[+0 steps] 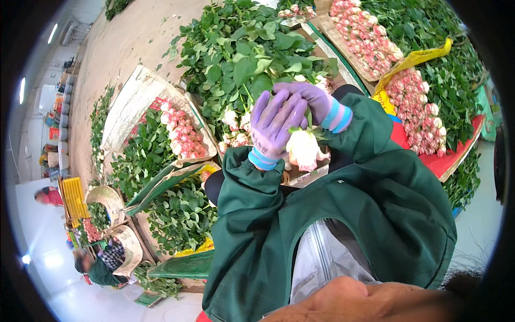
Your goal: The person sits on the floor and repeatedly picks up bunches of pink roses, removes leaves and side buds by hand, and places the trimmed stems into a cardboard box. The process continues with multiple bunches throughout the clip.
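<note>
Both my hands wear purple gloves with blue cuffs and meet at the middle of the view. My left hand (277,124) shows its back, with long fingers stretched away from me and slightly apart; its palm and thumb are hidden. My right hand (312,101) curls its fingers over beside the left fingertips. Just below the hands hangs a pale cream-pink rose (303,148), bloom toward me. Its stem runs up by a small leaf into my right hand, where the grip itself is hidden. Behind the hands lies a leafy heap of roses (236,70).
Wrapped rose bundles lie left (182,134) and right (413,107), bordered by pale, yellow and green sheets. A yellow crate (74,197) stands far left, near a person in green (104,271) and another in red (51,196). Brown floor (134,37) stretches behind, with scattered leaves.
</note>
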`<state>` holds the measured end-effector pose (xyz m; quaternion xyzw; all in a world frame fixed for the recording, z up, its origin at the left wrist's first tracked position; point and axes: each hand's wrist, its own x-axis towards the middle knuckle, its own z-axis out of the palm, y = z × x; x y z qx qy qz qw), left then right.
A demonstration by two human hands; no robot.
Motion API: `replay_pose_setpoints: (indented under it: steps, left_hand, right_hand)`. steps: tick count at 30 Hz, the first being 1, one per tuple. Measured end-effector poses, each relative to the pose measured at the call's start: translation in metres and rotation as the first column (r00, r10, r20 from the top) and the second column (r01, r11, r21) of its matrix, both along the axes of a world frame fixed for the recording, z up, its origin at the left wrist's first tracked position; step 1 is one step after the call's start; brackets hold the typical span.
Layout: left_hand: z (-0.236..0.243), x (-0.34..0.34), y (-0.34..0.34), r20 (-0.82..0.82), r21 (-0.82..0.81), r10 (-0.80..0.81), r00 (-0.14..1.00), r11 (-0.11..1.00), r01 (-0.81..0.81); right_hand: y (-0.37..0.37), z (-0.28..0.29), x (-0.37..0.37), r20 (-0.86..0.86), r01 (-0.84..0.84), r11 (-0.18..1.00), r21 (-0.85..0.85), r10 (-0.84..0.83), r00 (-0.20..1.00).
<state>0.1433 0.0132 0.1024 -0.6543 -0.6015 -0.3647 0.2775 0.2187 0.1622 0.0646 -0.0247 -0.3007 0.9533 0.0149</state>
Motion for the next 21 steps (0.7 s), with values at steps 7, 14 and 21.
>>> replay_pose_setpoints:
  steps: [7, 14, 21]
  left_hand:
    - [0.006, -0.002, -0.006, -0.136, 0.007, -0.027, 0.990, 1.000, 0.028]
    - [0.005, -0.002, -0.021, 0.075, -0.045, 0.021, 0.997, 0.999, -0.018]
    - [0.002, -0.014, -0.022, 0.219, -0.187, -0.103, 0.970, 0.972, 0.145]
  right_hand:
    - [0.000, 0.054, 0.007, 0.316, -0.088, 0.903, 0.421, -0.056, 0.947]
    - [-0.009, 0.109, 0.066, -0.697, 0.635, -0.394, 0.664, -0.021, 0.717]
    - [-0.010, 0.122, 0.080, -0.648, 0.705, -0.169, 0.688, 0.294, 0.703]
